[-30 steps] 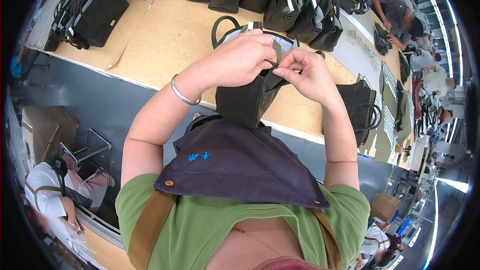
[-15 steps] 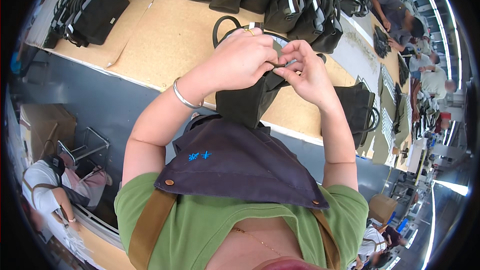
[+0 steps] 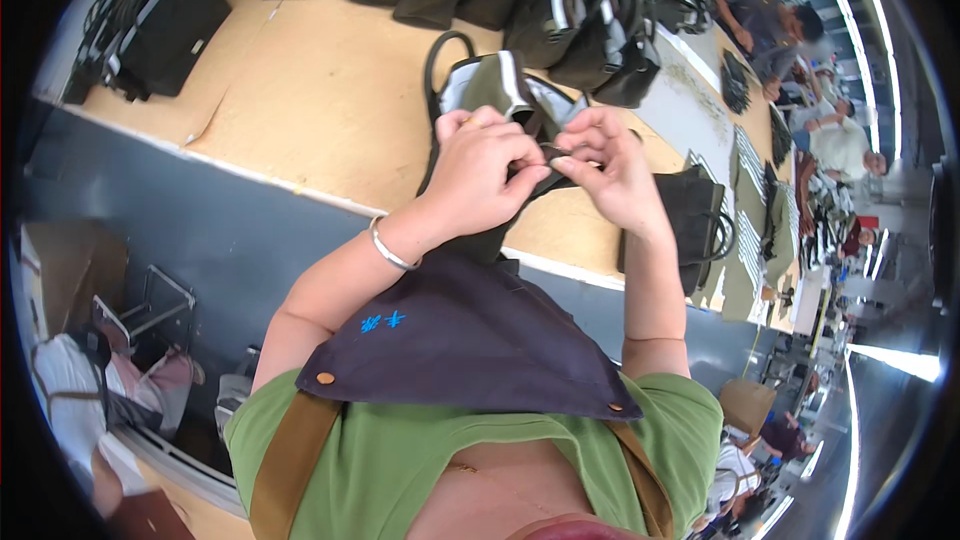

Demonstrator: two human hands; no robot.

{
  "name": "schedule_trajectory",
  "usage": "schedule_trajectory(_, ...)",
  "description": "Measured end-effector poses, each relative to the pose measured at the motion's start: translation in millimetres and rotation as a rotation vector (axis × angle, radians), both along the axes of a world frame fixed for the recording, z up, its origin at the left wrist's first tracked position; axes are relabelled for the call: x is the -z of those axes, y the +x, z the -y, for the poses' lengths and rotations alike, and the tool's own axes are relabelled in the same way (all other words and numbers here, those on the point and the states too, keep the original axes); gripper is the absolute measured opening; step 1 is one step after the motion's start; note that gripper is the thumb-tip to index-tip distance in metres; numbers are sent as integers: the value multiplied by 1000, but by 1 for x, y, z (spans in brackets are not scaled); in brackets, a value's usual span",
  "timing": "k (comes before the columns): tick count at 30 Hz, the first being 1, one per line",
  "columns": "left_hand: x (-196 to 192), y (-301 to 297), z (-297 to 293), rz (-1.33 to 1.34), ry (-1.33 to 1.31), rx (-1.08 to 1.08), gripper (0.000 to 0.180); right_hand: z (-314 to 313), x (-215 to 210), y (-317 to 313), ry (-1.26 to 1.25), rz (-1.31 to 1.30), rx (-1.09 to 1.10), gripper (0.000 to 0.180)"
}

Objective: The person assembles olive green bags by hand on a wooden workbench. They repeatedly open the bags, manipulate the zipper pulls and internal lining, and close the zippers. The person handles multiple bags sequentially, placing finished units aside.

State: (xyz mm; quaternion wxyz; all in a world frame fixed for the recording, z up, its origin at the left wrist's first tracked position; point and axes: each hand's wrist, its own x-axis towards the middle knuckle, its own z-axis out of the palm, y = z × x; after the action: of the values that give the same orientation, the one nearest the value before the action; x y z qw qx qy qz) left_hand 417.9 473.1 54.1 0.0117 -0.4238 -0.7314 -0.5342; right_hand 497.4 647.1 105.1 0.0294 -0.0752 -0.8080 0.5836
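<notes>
A dark olive handbag [image 3: 478, 243] stands at the table's edge in front of me, its mouth gaping. Its pale lining, a white-striped olive panel and one looped handle [image 3: 430, 70] show at the top. At the bag's rim, my left hand [image 3: 485, 168] is closed in a pinch. Close beside it, the thumb and forefinger of my right hand [image 3: 612, 172] pinch too, the other fingers curled. A small dark strip [image 3: 551, 152] runs between the two sets of fingertips. My hands hide much of the rim and the strip's ends.
Similar dark bags [image 3: 550, 15] crowd the far side of the tan table [image 3: 310, 90], with another pile [image 3: 170, 25] at the left. One bag [image 3: 680, 220] lies right of my hands. People work at the far right and lower left. A cardboard box [image 3: 70, 265] stands at the left.
My left hand has turned and dropped a little, uncovering the bag's striped panel and lining. Both hands stay pinched at the rim. The whole view has shifted slightly.
</notes>
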Motion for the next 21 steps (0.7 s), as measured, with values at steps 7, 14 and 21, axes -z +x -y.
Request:
schedule_trajectory(7,-5,-7,5,-45,-88,110,5,2,12,4,107,-52,4,25)
schedule_trajectory(14,-3,-87,37,-282,-445,166,25,8,0,3,446,-89,-149,41)
schedule_trajectory(21,-37,-75,73,-166,-552,294,33,7,1,16,498,-559,-367,18)
